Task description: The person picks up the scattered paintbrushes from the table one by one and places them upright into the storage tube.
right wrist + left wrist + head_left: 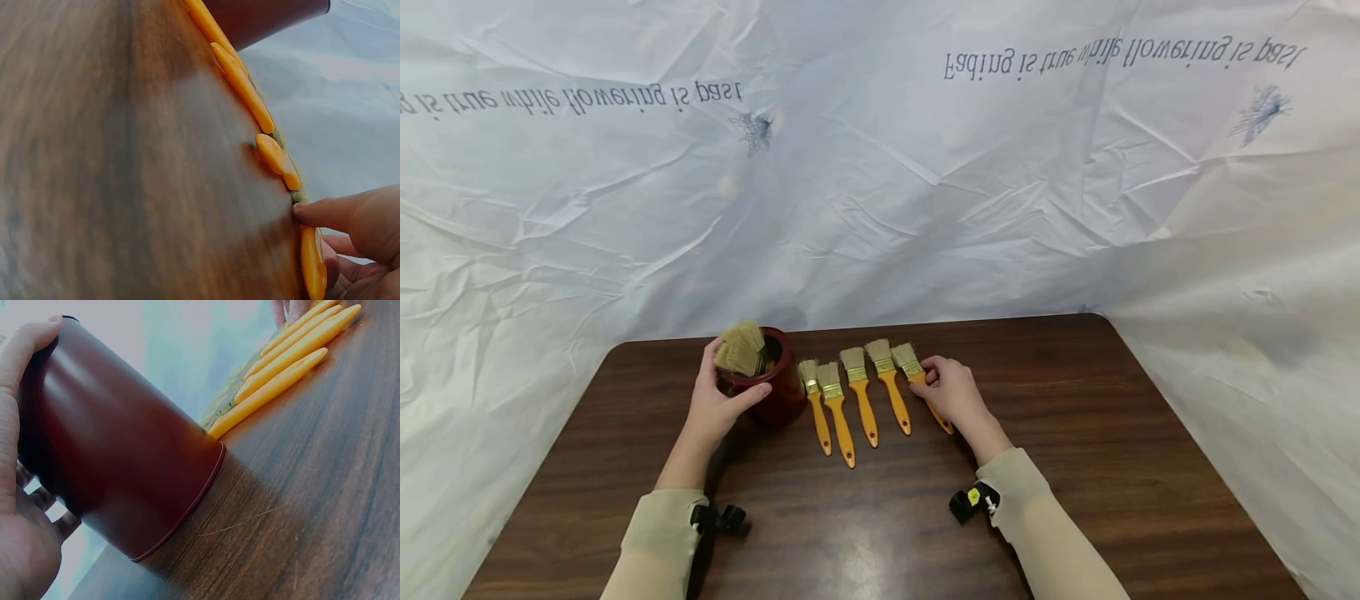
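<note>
Left hand (718,398) wraps the dark red cup (772,385), thumb at its rim, steadying it upright; bristles stick out of it. Five brushes (861,392) lie in a row on the counter (1075,433), handles toward the person. Right hand (955,390) pinches the rightmost brush (912,367), fingers curled low.

A dark wooden table (1075,467) stands before crumpled white printed sheeting (880,167).

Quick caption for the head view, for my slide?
Left hand grips a dark red cup of brushes; right hand touches the rightmost of five orange-handled brushes.
</note>
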`<state>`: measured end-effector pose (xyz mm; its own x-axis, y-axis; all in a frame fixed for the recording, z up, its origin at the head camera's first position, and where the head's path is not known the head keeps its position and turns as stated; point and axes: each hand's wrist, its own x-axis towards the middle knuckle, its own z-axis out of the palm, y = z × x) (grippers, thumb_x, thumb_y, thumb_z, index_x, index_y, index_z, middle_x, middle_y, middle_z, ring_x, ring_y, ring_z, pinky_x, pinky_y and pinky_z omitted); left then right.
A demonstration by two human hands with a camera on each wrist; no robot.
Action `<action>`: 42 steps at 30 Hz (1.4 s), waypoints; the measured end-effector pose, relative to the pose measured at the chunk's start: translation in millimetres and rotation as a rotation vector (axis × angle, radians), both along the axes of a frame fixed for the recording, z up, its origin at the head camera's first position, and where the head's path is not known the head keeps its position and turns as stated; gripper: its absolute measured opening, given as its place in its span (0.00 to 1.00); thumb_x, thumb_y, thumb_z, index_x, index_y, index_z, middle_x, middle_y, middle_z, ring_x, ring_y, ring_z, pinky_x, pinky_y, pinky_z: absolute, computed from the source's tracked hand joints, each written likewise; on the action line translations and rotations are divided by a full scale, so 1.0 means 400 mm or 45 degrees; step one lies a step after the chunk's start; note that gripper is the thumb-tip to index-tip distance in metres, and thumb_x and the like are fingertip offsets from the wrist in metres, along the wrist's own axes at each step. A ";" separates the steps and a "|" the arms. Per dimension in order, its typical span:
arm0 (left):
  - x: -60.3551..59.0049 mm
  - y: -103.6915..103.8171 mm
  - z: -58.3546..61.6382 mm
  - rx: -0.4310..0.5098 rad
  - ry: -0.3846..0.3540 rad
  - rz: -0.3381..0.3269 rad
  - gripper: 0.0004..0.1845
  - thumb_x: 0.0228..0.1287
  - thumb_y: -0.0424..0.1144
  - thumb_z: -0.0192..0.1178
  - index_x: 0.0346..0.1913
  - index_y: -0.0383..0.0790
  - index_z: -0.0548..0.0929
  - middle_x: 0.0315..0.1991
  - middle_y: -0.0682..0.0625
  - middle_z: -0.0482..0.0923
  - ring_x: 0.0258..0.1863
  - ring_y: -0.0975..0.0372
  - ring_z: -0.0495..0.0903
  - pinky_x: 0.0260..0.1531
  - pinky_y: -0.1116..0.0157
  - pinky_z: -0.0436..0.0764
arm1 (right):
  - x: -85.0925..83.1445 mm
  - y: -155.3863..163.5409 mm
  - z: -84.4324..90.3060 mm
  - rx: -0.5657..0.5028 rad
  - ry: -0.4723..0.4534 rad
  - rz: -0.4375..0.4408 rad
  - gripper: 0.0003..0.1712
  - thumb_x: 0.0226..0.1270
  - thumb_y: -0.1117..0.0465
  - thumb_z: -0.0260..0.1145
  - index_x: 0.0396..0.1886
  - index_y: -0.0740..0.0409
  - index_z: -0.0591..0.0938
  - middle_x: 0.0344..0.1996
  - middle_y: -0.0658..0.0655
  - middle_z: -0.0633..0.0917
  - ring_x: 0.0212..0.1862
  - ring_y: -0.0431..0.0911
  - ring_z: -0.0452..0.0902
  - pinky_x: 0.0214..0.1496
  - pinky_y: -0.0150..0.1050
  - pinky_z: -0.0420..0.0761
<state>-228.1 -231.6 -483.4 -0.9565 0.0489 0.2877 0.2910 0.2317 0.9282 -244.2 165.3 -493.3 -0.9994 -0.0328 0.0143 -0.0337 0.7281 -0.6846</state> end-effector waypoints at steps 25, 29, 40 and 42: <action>0.003 -0.007 -0.001 0.017 0.021 -0.005 0.52 0.64 0.29 0.76 0.86 0.54 0.60 0.70 0.50 0.70 0.66 0.60 0.73 0.58 0.72 0.74 | 0.011 0.012 0.075 -0.637 0.063 0.124 0.28 0.78 0.52 0.75 0.72 0.52 0.82 0.56 0.59 0.87 0.57 0.54 0.84 0.58 0.51 0.86; 0.002 -0.008 -0.002 0.010 0.021 -0.004 0.52 0.64 0.29 0.76 0.86 0.55 0.60 0.71 0.50 0.70 0.66 0.60 0.72 0.59 0.71 0.74 | 0.017 0.000 0.112 -0.729 0.076 0.200 0.28 0.80 0.54 0.73 0.73 0.56 0.80 0.58 0.60 0.88 0.60 0.54 0.84 0.62 0.52 0.85; -0.001 -0.007 -0.004 -0.013 0.026 -0.008 0.52 0.65 0.31 0.76 0.86 0.56 0.60 0.71 0.49 0.71 0.66 0.60 0.72 0.60 0.68 0.73 | -0.032 -0.074 0.230 -0.786 0.143 0.314 0.24 0.81 0.58 0.71 0.72 0.58 0.81 0.58 0.61 0.83 0.59 0.54 0.86 0.62 0.54 0.85; -0.001 -0.004 -0.002 -0.023 0.019 -0.008 0.52 0.64 0.31 0.77 0.86 0.56 0.60 0.71 0.49 0.70 0.67 0.60 0.72 0.62 0.66 0.72 | -0.044 -0.096 0.258 -0.787 0.166 0.335 0.22 0.81 0.57 0.71 0.69 0.58 0.82 0.56 0.60 0.84 0.58 0.53 0.87 0.61 0.52 0.86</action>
<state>-228.6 -233.3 -484.2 -0.9518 0.0600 0.3009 0.3062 0.2465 0.9195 -261.9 127.0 -390.3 -0.9480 -0.2214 0.2284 -0.2665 0.1607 -0.9503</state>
